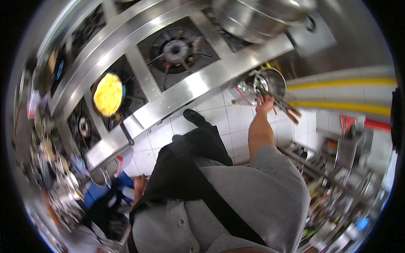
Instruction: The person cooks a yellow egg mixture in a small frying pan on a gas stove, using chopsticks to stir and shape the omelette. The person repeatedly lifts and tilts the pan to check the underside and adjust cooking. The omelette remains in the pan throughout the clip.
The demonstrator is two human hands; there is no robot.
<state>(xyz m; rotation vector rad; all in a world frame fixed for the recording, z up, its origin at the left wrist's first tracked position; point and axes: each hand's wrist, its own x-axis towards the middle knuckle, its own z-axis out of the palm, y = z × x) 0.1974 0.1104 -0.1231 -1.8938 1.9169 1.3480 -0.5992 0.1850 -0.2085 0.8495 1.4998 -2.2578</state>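
My right arm stretches out to the right, and my right hand (pixel 265 104) is at a round metal container (pixel 271 82) beside the stove front. Its fingers are curled in among several long-handled utensils (pixel 290 113) with brown handles; which one they hold is hidden. My left hand (pixel 140 184) hangs low beside my black apron, small and partly blurred, so its grip does not show. On a front-left burner sits a dark frying pan (pixel 120 110) with a round of yellow, egg-like food (pixel 108 95) spread over it. The pan's dark handle points toward the stove's front edge.
A bare burner (pixel 175 50) lies right of the pan. A large steel pot (pixel 261 19) stands at the far right of the stove. Yellow pipes (pixel 346 84) run along the right wall. Another person (pixel 90 230) is at the lower left, by a blue crate (pixel 96 195). Shelves of kitchenware fill the lower right.
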